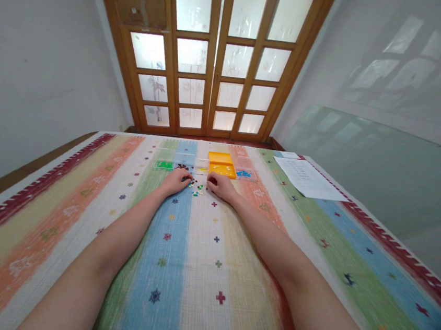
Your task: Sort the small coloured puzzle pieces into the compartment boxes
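My left hand rests at the left edge of a small loose pile of colored pieces. Its fingers are curled and pinched together; whatever may be between the tips is too small to name. On the pile's right side, my right hand has its fingers bent down in a pinch, with a tiny dark speck by the tips. The pieces are green, blue, white and dark, and look like little beads. Just behind the hands stand a clear box with green pieces, dark brown pieces and an open yellow box.
Right of the yellow box are blue pieces in another clear container. A printed white sheet lies at the far right of the striped tablecloth. A glass panel leans on the right wall, and wooden doors stand beyond the table.
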The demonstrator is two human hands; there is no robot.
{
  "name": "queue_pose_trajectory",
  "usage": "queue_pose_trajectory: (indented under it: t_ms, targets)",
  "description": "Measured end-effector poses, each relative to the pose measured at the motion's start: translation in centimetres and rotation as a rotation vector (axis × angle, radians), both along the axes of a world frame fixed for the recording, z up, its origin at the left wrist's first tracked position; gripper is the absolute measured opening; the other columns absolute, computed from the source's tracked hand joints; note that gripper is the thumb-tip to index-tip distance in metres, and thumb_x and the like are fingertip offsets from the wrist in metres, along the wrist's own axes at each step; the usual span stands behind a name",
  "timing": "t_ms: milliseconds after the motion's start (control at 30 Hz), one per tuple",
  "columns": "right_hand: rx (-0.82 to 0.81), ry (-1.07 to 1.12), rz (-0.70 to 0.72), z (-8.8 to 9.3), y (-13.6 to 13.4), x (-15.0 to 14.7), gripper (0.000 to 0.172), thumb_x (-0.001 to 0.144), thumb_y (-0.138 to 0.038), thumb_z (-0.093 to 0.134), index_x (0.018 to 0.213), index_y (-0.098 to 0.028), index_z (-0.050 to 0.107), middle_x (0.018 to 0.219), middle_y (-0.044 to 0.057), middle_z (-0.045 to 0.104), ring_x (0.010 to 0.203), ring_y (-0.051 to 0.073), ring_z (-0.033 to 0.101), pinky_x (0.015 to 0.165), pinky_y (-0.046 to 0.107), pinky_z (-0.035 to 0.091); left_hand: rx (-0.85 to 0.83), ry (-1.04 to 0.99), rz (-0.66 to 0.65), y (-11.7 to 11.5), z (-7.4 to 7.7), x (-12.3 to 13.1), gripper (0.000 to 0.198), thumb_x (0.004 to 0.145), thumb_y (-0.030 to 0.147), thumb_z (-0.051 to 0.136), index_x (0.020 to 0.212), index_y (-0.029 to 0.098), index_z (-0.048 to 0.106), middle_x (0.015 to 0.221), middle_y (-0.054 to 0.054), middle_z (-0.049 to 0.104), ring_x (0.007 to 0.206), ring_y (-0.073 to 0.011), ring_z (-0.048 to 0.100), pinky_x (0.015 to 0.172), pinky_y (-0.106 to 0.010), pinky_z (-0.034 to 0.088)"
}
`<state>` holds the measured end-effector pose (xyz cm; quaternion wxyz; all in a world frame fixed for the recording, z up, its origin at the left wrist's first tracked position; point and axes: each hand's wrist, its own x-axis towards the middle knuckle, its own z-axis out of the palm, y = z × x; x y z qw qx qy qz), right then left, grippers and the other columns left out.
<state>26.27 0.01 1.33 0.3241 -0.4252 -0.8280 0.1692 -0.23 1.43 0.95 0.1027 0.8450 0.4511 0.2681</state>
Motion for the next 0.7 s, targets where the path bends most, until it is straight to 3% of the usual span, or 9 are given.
queue_pose_trajectory:
  t_ms: [300, 500, 700]
  targets:
    - [-0.085, 0.407, -0.263, -0.4, 2.2, 1.5, 0.013, 0.085, -0.033, 0.054, 0.089, -0.021, 0.059, 0.087, 0.004, 0.068, 0.078, 0.018, 0.061, 0.074, 0.029, 0.049, 0.011, -0.009, -0.023, 0.5, -0.5, -0.2, 0.021, 0.093, 0.029, 0.06, 0.101, 0.023, 0.079, 0.105, -0.007, 0.074, 0.105, -0.0242, 0.065, 0.101, -0.04, 0.049]
    - [-0.027, 0.431, -0.4, -1.0, 3.1, 2.5, 0.025, 0.092, -0.035, 0.051, 0.102, -0.019, 0.067, 0.106, 0.011, 0.073, 0.097, 0.022, 0.066, 0.09, 0.037, 0.053, 0.008, -0.01, -0.018, 0.4, -0.5, -0.3, 0.022, 0.093, 0.029, 0.06, 0.102, 0.022, 0.079, 0.105, -0.008, 0.074, 0.105, -0.0246, 0.065, 0.101, -0.04, 0.049]
    - [-0.045, 0.408, -0.473, -1.8, 3.9, 2.7, 0.039, 0.094, -0.025, 0.048, 0.129, -0.018, 0.066, 0.126, 0.014, 0.07, 0.111, 0.022, 0.066, 0.1, 0.04, 0.052, 0.021, 0.001, -0.027, 0.6, -0.6, -0.3, 0.021, 0.094, 0.029, 0.06, 0.101, 0.022, 0.078, 0.106, -0.008, 0.075, 0.105, -0.0243, 0.065, 0.1, -0.039, 0.049]
